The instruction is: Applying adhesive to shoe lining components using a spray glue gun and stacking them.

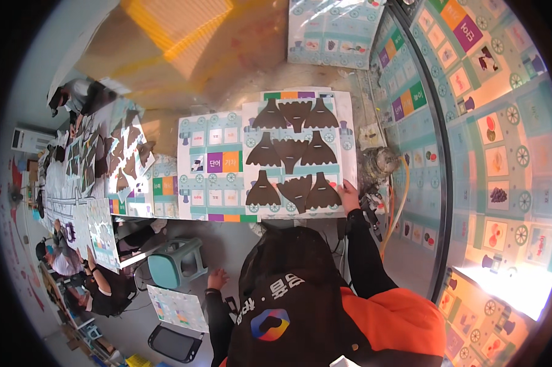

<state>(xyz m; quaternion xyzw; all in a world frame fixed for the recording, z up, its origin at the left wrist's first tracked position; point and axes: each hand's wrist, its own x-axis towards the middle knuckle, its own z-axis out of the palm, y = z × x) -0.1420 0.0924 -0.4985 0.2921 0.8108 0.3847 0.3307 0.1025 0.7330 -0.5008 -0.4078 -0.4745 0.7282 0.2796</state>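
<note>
Several dark brown fan-shaped pieces (294,154) with scalloped edges lie in rows on a printed sheet (348,122), some turned upside down against their neighbours. That sheet rests on a stack of pastel printed sheets on the table in front of me. At its lower right corner, my right hand (349,197) grips the edge, beside the lowest row of brown pieces. My left hand (218,279) hangs low at my left, away from the table, its fingers apart and nothing in them.
More printed sheets (210,165) continue leftward, with a heap of brown pieces (126,150) beyond. A teal stool (175,263) stands below the table. Left of me are co-workers (104,284). A metal machine part (383,160) with an orange hose sits right, near a dark-framed panel (432,122).
</note>
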